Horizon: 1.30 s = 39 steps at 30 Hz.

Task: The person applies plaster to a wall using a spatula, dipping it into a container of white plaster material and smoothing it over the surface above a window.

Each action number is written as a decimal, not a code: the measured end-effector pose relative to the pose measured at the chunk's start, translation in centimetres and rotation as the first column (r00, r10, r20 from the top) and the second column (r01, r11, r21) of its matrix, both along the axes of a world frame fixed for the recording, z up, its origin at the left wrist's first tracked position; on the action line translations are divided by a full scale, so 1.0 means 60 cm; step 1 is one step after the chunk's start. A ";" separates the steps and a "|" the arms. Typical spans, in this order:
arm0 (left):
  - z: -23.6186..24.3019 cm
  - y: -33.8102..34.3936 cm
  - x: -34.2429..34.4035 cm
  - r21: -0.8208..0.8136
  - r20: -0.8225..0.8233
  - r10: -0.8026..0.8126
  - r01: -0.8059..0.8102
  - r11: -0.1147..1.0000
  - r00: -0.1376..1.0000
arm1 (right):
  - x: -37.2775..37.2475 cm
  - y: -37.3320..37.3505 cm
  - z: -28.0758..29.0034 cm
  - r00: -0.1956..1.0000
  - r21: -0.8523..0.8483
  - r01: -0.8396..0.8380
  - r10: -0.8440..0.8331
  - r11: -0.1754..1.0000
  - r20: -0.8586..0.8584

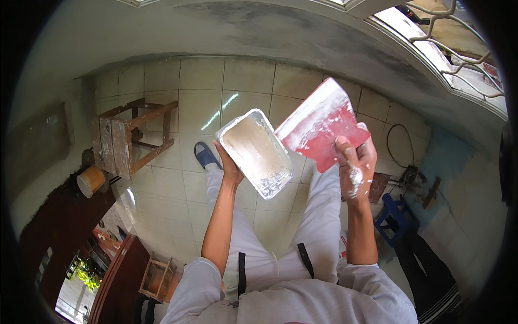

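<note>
My left hand [229,164] grips the left side of a rectangular plastic tub [253,148], tilted so that its inside faces me. A whitish residue coats the tub's inner walls and lower end. In my right hand [356,162] is a red putty knife [329,127] with a wide, flat blade, the thumb lying across its face. White paste is smeared over the blade, thickest along its upper left edge. More paste sticks to my right thumb base and wrist. The blade's left corner is beside the tub's upper right rim; whether they touch I cannot tell.
A worn wooden stool [132,135] lies to the left, with an orange bucket [90,181] below it. Tiled floor [202,81] runs to a stained wall [259,27]. At right are a blue plastic stool [395,216], a cable loop [400,143] and another person's dark-trousered legs [426,270].
</note>
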<state>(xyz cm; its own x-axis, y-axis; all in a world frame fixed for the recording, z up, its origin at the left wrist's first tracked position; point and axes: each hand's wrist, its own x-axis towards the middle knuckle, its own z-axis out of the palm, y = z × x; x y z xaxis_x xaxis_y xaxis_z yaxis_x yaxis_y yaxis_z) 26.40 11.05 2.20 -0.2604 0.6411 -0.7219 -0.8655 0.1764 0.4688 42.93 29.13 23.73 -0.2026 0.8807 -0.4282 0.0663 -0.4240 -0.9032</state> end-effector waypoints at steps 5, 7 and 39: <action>-0.020 0.010 -0.028 0.046 0.019 0.006 -0.007 0.999 1.000 | -0.052 -0.077 -0.024 0.747 0.335 -0.646 0.480 0.686 0.460; -0.027 0.006 -0.025 0.058 0.038 -0.010 0.007 0.998 0.999 | -0.070 -0.096 -0.048 0.506 0.153 -0.829 0.605 0.538 0.615; -0.081 -0.026 0.018 0.241 0.306 0.014 -0.092 0.966 0.952 | -0.002 -0.099 -0.091 0.710 -0.134 -0.605 0.608 0.785 0.355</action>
